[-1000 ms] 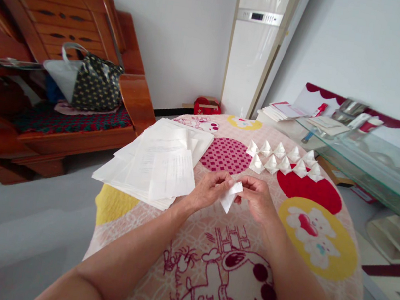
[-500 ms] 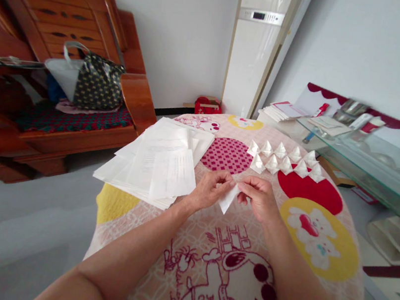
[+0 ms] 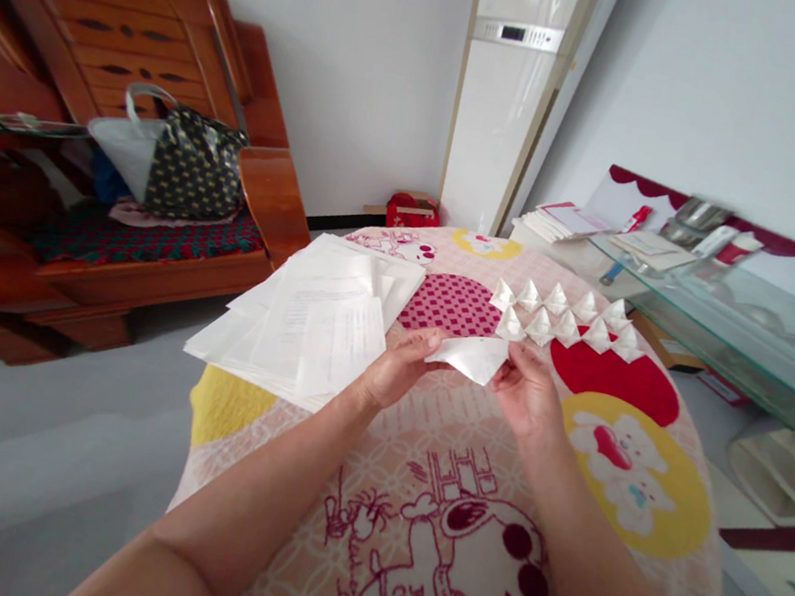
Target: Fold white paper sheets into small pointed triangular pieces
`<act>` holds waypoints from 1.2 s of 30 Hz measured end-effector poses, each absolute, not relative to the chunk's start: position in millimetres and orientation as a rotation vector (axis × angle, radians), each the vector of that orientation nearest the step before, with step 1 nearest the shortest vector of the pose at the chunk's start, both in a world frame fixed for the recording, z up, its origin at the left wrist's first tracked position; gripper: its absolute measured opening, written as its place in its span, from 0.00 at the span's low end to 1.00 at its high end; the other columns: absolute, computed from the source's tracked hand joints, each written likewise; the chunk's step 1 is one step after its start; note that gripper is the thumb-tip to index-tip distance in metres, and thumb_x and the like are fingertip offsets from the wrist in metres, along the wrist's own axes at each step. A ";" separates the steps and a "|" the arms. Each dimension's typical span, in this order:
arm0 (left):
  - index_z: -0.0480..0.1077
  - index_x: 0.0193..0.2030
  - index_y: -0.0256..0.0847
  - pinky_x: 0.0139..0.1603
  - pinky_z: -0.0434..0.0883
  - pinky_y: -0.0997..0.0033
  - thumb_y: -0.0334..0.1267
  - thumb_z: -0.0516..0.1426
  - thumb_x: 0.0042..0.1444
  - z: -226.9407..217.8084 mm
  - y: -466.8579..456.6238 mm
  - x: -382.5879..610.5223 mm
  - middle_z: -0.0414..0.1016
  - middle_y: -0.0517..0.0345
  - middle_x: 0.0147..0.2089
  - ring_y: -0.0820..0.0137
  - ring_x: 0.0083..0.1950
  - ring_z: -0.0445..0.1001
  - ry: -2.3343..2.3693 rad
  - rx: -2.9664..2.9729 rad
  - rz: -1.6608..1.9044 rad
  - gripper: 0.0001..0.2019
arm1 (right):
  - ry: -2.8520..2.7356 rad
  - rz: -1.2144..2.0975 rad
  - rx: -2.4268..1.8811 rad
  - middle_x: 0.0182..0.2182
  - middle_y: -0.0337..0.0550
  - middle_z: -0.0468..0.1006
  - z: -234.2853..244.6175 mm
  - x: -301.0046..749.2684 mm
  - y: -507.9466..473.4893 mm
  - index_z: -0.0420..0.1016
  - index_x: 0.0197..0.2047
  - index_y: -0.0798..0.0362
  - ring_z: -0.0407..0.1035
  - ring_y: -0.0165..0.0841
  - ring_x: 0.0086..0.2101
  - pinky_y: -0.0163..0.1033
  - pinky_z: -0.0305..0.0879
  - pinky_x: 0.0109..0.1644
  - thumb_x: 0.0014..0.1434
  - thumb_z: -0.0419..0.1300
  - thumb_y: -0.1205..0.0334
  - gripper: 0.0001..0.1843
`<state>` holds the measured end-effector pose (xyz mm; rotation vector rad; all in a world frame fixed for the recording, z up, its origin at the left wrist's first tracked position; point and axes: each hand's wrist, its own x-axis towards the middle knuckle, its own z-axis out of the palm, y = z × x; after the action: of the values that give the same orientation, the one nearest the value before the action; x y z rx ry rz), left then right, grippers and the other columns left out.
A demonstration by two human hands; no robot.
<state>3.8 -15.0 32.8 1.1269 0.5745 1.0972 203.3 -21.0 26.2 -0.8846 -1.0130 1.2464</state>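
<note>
A small white piece of paper (image 3: 469, 357) is stretched between my two hands above the table. My left hand (image 3: 398, 366) pinches its left end, thumb on top. The right end is held by my right hand (image 3: 528, 387), closed on the edge. Beyond my right hand, several folded white paper pieces (image 3: 540, 327) with pointed tops stand in two rows. A stack of white paper sheets (image 3: 275, 320), some with faint print, lies just left of my left hand.
A patterned cloth (image 3: 459, 586) covers the round table. On the left stands a wooden bench (image 3: 109, 26) bearing a dotted bag (image 3: 197, 164). To the right is a glass-topped stand (image 3: 751, 331) with papers and other items. A tall white cabinet unit (image 3: 497, 134) rises behind.
The paper was a narrow folded point between my fingertips. Now it is opened out wider, and my hands have moved apart, each gripping one end.
</note>
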 end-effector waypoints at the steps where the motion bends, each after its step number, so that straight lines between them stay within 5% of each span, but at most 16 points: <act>1: 0.69 0.30 0.38 0.38 0.66 0.70 0.56 0.67 0.48 34.4 -14.6 2.9 0.68 0.57 0.33 0.71 0.35 0.66 0.548 1.101 1.114 0.22 | -1.002 1.250 -0.874 0.22 0.37 0.74 25.0 202.6 -20.4 0.69 0.29 0.48 0.67 0.30 0.20 0.36 0.65 0.22 0.52 0.71 0.43 0.20; 7: 0.71 0.35 0.38 0.31 0.61 0.72 0.39 0.70 0.42 38.7 -15.7 0.4 0.67 0.63 0.27 0.76 0.28 0.62 0.484 1.087 1.112 0.17 | -0.879 1.396 -0.796 0.28 0.39 0.80 24.3 195.7 -23.5 0.74 0.31 0.49 0.73 0.31 0.26 0.36 0.73 0.28 0.48 0.70 0.55 0.12; 14: 0.69 0.36 0.39 0.32 0.65 0.72 0.42 0.64 0.53 35.5 -14.3 0.7 0.70 0.60 0.29 0.73 0.30 0.67 0.576 1.296 1.175 0.11 | -1.138 1.223 -1.080 0.26 0.41 0.82 18.6 200.7 -21.7 0.81 0.30 0.53 0.75 0.34 0.26 0.38 0.72 0.29 0.42 0.67 0.63 0.08; 18: 0.71 0.36 0.38 0.33 0.62 0.72 0.37 0.59 0.57 40.1 -15.7 -3.9 0.69 0.61 0.30 0.73 0.31 0.65 0.746 1.711 1.155 0.05 | -1.301 0.856 -1.186 0.33 0.44 0.85 27.3 204.7 -28.0 0.85 0.38 0.52 0.73 0.32 0.25 0.36 0.65 0.26 0.49 0.62 0.64 0.13; 22: 0.69 0.37 0.39 0.34 0.61 0.71 0.32 0.55 0.57 47.8 -23.9 -2.5 0.68 0.62 0.30 0.73 0.32 0.65 0.842 1.960 1.109 0.03 | -1.429 0.909 -1.051 0.29 0.42 0.83 43.6 198.3 -41.7 0.85 0.47 0.51 0.72 0.32 0.24 0.36 0.63 0.25 0.56 0.63 0.62 0.16; 36: 0.67 0.44 0.39 0.31 0.61 0.74 0.31 0.57 0.56 45.7 -27.6 1.7 0.69 0.63 0.34 0.77 0.29 0.63 0.752 1.898 1.040 0.08 | -1.487 1.202 -0.949 0.20 0.38 0.78 57.1 197.0 -47.9 0.80 0.32 0.52 0.67 0.28 0.19 0.33 0.60 0.22 0.56 0.67 0.58 0.06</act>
<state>1.7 -27.6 45.7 1.8979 0.7515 1.0395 197.0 -47.9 57.1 -0.9494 -1.4866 1.2016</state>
